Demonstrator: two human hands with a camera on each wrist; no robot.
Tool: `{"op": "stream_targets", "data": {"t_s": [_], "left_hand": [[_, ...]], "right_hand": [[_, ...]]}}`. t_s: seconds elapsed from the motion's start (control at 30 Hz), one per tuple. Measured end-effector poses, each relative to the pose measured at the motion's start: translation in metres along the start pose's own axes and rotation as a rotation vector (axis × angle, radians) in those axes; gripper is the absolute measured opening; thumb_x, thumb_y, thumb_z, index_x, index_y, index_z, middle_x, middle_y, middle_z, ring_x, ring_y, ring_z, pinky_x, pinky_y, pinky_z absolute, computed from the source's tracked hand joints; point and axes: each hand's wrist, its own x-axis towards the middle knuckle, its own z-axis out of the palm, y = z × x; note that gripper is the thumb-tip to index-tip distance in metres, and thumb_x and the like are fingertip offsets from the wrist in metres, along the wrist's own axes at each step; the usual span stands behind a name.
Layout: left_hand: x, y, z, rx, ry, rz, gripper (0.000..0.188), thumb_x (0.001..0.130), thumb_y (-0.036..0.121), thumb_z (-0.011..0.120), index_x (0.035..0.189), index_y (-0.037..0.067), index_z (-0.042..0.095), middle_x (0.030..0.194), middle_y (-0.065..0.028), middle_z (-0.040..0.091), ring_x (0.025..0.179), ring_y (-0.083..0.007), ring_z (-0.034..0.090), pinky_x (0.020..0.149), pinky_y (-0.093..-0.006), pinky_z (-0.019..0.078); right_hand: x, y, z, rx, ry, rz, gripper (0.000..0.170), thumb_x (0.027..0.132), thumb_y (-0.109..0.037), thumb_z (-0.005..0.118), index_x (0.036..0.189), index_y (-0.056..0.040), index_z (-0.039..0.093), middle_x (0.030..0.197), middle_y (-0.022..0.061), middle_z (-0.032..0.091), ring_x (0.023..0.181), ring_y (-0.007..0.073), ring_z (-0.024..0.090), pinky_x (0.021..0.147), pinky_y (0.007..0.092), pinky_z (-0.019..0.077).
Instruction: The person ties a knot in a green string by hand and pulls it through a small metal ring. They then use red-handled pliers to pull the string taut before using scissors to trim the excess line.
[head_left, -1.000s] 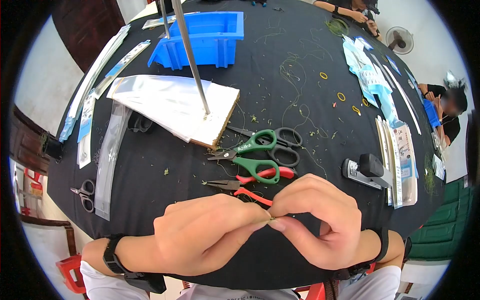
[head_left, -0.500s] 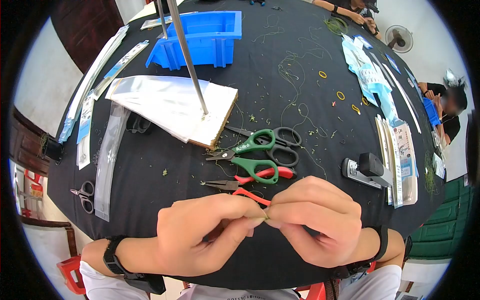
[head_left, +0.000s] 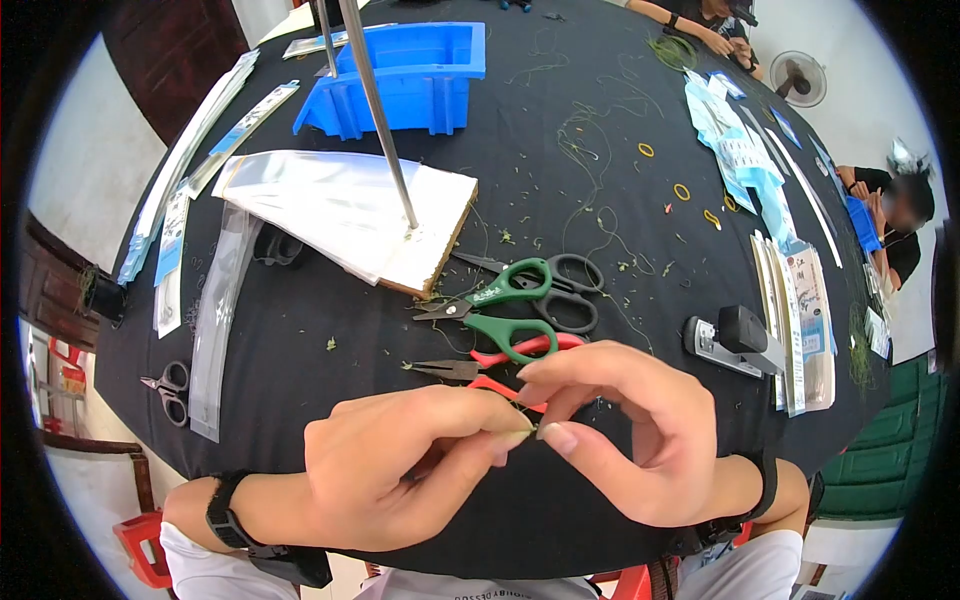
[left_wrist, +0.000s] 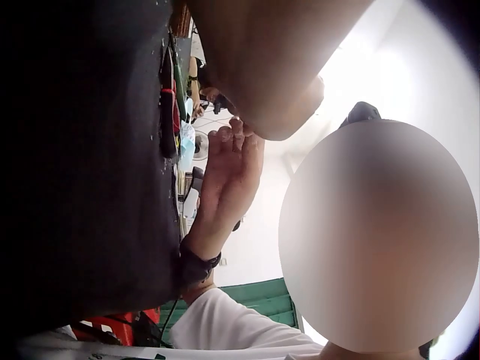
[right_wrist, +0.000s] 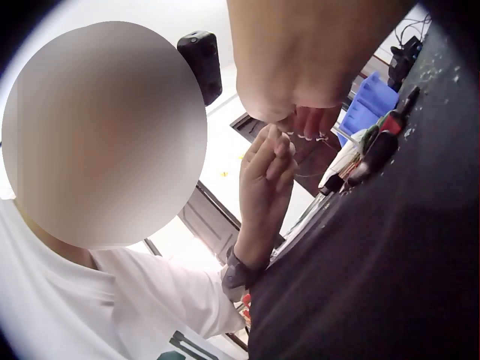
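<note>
My left hand pinches a tiny green strand between thumb and forefinger, low over the near side of the black table. Its tip pokes out toward my right hand. The right thumb and a bent finger come close together right at the strand, and the forefinger is lifted off above them. I cannot tell whether these right fingertips hold the strand. Beyond the hands lie red-handled pliers, partly hidden by the right hand, then green-handled scissors and black scissors.
A white-topped board carries an upright metal rod, with a blue bin behind. At the right are a stapler and packets; small scissors lie at the left. Green scraps and several yellow bands dot the cloth.
Half a second ago both hands' fingertips met at the strand. Now the right forefinger has lifted and the right hand has loosened a little; the left hand keeps its pinch.
</note>
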Motion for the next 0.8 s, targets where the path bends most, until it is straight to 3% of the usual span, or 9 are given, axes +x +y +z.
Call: {"op": "stream_targets", "data": {"t_s": [0.1,0.23,0.43,0.53,0.73,0.8], "left_hand": [[0.0,-0.001,0.002,0.019,0.04,-0.001,0.013,0.084,-0.009,0.058,0.096,-0.006,0.055,0.078,-0.0136,0.065,0.068,-0.014,0.066,0.057,-0.0238,0.052],[-0.001,0.0,0.002,0.021,0.036,-0.06,0.012,0.085,-0.009,0.057,0.096,-0.006,0.055,0.08,-0.0135,0.066,0.072,-0.0144,0.066,0.059,-0.0231,0.0522],[-0.001,0.0,0.005,0.024,0.079,-0.07,0.011,0.085,-0.009,0.056,0.096,-0.007,0.056,0.08,-0.0132,0.066,0.072,-0.014,0.066,0.06,-0.0225,0.0519],[-0.001,0.0,0.006,0.01,0.105,-0.069,0.011,0.085,-0.008,0.057,0.096,-0.006,0.056,0.08,-0.013,0.066,0.071,-0.0131,0.065,0.06,-0.022,0.0512],[0.0,0.0,0.004,0.062,0.12,-0.021,0.01,0.085,-0.006,0.058,0.096,-0.005,0.057,0.08,-0.0126,0.066,0.069,-0.0122,0.065,0.058,-0.0209,0.0495],[0.0,-0.002,0.004,0.099,0.123,0.007,0.01,0.085,-0.006,0.058,0.095,-0.005,0.058,0.08,-0.0124,0.066,0.068,-0.0118,0.065,0.057,-0.0206,0.049]], "right_hand": [[-0.004,0.007,0.003,0.352,-0.114,0.175,0.039,0.085,0.004,0.061,0.121,0.0048,0.048,0.113,0.0122,0.058,0.087,0.0115,0.062,0.075,0.0258,0.0511],[-0.004,0.006,0.01,0.75,-0.122,0.398,0.049,0.086,0.004,0.06,0.13,0.0031,0.039,0.115,0.0125,0.056,0.093,0.0137,0.061,0.077,0.0245,0.0492],[-0.005,0.01,0.008,0.901,-0.196,0.588,0.025,0.09,-0.008,0.06,0.112,0.0026,0.055,0.091,0.0067,0.064,0.074,0.0081,0.06,0.061,0.0199,0.0483],[-0.005,0.002,0.012,0.742,-0.121,0.62,0.017,0.09,-0.011,0.061,0.101,0.0017,0.062,0.078,0.0038,0.064,0.063,0.0057,0.058,0.055,0.0192,0.0477],[-0.012,-0.001,0.017,0.551,-0.044,0.5,0.015,0.09,-0.01,0.061,0.099,0.0019,0.063,0.075,0.0032,0.063,0.061,0.006,0.059,0.055,0.019,0.0483],[-0.013,-0.002,0.018,0.328,-0.025,0.363,0.014,0.087,-0.008,0.063,0.098,0.0017,0.063,0.073,0.004,0.064,0.059,0.0067,0.06,0.053,0.0198,0.0482]]}}
